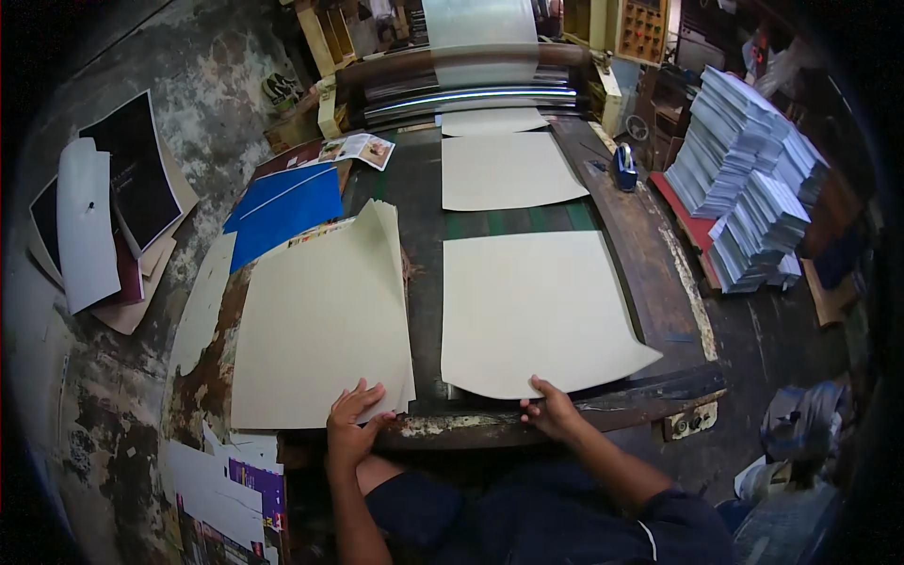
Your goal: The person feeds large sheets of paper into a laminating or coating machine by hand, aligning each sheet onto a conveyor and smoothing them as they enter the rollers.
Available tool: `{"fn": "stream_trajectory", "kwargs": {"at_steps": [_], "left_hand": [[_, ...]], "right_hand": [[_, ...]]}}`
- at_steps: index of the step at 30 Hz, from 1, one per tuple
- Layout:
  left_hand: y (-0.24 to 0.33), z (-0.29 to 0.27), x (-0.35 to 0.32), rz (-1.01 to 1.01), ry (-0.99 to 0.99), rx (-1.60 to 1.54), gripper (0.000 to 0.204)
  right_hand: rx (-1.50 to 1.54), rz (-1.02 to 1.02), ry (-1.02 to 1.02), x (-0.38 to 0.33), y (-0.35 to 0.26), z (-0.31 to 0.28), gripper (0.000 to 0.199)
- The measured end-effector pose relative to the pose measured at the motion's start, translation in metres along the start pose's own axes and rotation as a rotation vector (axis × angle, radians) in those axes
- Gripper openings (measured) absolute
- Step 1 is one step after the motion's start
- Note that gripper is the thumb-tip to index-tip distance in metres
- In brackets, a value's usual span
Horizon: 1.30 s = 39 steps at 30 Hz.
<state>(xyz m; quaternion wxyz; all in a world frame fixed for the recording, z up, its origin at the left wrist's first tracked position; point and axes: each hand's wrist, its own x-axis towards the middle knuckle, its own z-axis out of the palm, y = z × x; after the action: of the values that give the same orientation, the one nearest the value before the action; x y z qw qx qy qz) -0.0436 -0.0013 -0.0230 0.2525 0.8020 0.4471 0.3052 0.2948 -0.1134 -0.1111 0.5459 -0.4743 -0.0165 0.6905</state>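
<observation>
My left hand [356, 416] lies with its fingers apart on the near right corner of a stack of cream sheets [315, 325]. The top sheet's far right corner curls up. My right hand [551, 411] pinches the near edge of a large cream sheet [537, 311], thumb on top and fingers partly hidden below. That sheet lies on the dark feed bed [426, 282] with its near right corner turned up. Farther along the bed lies a second cream sheet [508, 171]. Beyond it, a third sheet [490, 121] reaches the shiny rollers [471, 97].
Clear film [482, 38] hangs above the rollers. Blue sheets [287, 212] and a printed page [358, 149] lie left of the bed. A blue tape dispenser [624, 168] stands on the right rail. Tall paper stacks [734, 151] stand right; dark prints [137, 174] lie far left.
</observation>
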Motion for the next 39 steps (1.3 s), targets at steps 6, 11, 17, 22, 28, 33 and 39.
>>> {"fn": "stream_trajectory", "kwargs": {"at_steps": [6, 11, 17, 22, 28, 33, 39], "left_hand": [[0.009, 0.002, 0.004, -0.067, 0.057, -0.107, 0.03], [0.017, 0.024, -0.001, -0.219, 0.313, -0.018, 0.04], [-0.008, 0.005, 0.01, -0.432, 0.81, -0.977, 0.049], [0.032, -0.011, 0.008, -0.325, 1.035, -1.07, 0.051], [0.069, 0.035, -0.02, -0.39, 0.452, -0.207, 0.041], [0.057, 0.026, -0.02, 0.24, 0.006, -0.234, 0.038], [0.04, -0.002, -0.005, 0.24, 0.038, 0.172, 0.059]], "right_hand": [[0.159, -0.024, -0.046, 0.08, -0.051, 0.0, 0.038], [0.162, -0.124, -0.053, 0.136, -0.081, 0.007, 0.049], [0.197, -0.22, -0.027, 0.171, -0.09, 0.007, 0.052], [0.193, -0.311, 0.103, 0.144, -0.074, 0.029, 0.059], [-0.175, -0.173, -0.467, 0.034, -0.072, 0.05, 0.069], [-0.667, -0.206, -0.349, -0.032, -0.041, 0.041, 0.047], [-0.26, 0.013, -0.241, -0.061, 0.044, -0.018, 0.037]]}}
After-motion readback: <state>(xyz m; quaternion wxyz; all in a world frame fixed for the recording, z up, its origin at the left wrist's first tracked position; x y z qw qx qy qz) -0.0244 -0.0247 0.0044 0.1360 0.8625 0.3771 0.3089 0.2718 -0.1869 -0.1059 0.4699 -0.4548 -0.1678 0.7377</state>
